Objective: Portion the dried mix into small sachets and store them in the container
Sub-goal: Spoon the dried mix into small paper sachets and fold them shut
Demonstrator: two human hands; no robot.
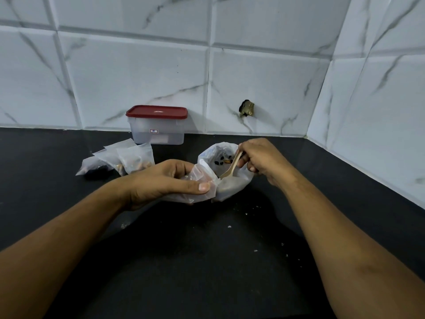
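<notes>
My left hand [161, 183] grips a small translucent sachet [195, 196], holding its mouth against the big bag. The big plastic bag of dried mix [239, 183] sits open on the black counter, with dark and orange bits showing inside. My right hand [259, 162] holds a pale wooden spoon [232, 168] whose bowl dips into the bag near the sachet's mouth. Three filled sachets [124, 161] lie in a pile to the left. A clear container with a red lid [157, 125] stands shut against the wall.
The black counter [207, 261] carries scattered crumbs to the right of centre. White marble tiles form the back wall and the right-hand wall, meeting in a corner. A broken hole [247, 108] shows in the back tile.
</notes>
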